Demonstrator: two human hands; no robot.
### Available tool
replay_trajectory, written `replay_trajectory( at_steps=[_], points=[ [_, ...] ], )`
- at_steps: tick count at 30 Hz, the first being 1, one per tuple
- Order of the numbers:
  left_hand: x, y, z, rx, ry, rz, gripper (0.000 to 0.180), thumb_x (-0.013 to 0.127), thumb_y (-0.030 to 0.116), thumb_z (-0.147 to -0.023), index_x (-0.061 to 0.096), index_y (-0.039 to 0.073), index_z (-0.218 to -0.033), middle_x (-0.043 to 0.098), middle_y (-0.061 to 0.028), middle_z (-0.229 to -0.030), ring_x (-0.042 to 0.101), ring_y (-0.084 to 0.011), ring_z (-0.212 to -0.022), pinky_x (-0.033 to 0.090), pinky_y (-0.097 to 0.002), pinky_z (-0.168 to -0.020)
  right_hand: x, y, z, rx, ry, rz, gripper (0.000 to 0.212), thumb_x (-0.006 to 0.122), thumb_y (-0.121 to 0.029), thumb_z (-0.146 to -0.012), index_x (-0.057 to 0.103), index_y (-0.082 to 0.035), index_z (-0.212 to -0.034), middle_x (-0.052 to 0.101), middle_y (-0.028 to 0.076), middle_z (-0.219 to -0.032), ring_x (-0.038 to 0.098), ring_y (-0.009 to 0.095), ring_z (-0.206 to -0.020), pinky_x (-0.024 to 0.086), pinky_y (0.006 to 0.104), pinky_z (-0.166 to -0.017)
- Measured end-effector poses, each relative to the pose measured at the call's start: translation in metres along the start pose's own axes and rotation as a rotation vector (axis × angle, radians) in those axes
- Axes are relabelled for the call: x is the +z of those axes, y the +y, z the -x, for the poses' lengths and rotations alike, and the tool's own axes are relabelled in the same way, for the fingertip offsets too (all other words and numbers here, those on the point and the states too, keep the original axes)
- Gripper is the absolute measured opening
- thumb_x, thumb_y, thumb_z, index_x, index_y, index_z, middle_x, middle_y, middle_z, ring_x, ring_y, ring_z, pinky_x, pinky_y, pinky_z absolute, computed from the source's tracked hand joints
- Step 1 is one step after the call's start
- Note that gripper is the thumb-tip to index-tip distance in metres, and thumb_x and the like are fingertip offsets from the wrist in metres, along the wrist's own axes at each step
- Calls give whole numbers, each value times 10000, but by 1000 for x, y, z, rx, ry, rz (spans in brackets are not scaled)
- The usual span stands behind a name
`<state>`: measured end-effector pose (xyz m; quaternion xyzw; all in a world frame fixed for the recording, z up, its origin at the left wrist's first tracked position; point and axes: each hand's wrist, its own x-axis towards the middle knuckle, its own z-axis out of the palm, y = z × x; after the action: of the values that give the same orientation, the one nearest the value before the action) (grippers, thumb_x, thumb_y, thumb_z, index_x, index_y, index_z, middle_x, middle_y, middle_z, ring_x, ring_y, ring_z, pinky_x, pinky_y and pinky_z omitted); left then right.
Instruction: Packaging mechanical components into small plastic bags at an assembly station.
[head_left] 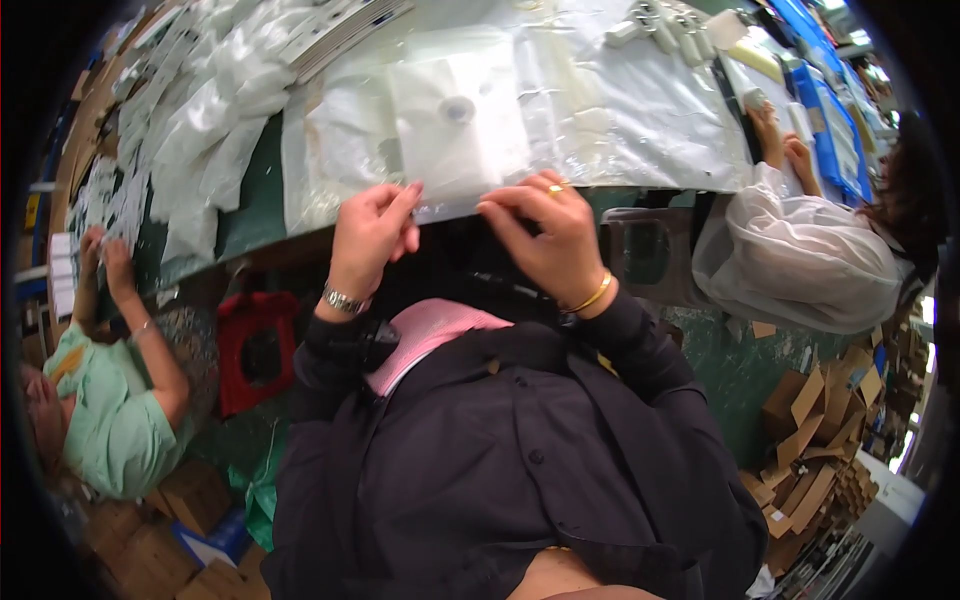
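A frosted, milky plastic bag (430, 150) with a round grey spot near its middle lies flat on the worktable, its near edge toward me. My left hand (368, 238), with a metal watch band at the wrist, is closed, thumb and fingertips pinched at the bag's near left corner. On the same near edge, farther right, my right hand (552, 238) pinches with thumb and index finger; it wears a ring and a gold bracelet. What the bag contains cannot be made out.
Clear plastic sheeting (335, 150) covers the table around the bag. White plastic pieces (215, 120) are heaped at left; white cylinders (660, 25) lie at the far right. Co-workers sit on both sides. A red stool (258, 350) stands at left, cardboard boxes (815, 420) at right.
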<state>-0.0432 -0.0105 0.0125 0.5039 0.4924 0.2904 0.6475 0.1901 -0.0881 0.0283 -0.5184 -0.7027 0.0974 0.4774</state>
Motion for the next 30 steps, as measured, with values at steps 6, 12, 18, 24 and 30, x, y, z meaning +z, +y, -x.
replay_trajectory(
  at_steps=[6,12,18,24,30],
  points=[
    [-6,-20,0,25,63,-82,318,664,251,-1097,677,57,-844,543,37,-598,435,-43,-451,254,-234,-420,41,3,-14,-73,-107,30,133,776,-151,-839,699,-81,-922,662,102,-933,658,315,-931,544,428,-824],
    [-11,-30,-3,104,-27,50,295,650,248,-1107,730,29,-925,566,36,-587,415,-33,-440,231,-222,-421,66,8,-13,-34,-171,45,177,752,-230,-854,667,-78,-885,650,99,-970,650,299,-1004,516,414,-905],
    [-17,-32,-6,119,-18,31,285,650,245,-1107,738,20,-956,573,37,-590,402,-27,-439,227,-221,-426,76,8,-16,-46,-241,126,199,733,-249,-883,660,-68,-920,653,103,-988,651,294,-1015,506,407,-934],
    [-20,-40,-15,117,-22,70,276,650,229,-1107,729,15,-952,580,42,-617,409,-24,-453,235,-220,-434,73,8,-16,-234,-248,285,210,696,-265,-930,643,-63,-943,644,99,-1005,635,278,-1026,498,394,-942],
    [-27,-44,-19,135,-6,165,271,645,163,-1107,691,6,-891,606,26,-701,450,-29,-496,277,-222,-450,66,2,-17,-294,-239,159,230,703,-283,-935,626,-66,-938,635,96,-1012,620,271,-1036,495,389,-942]
  ],
)
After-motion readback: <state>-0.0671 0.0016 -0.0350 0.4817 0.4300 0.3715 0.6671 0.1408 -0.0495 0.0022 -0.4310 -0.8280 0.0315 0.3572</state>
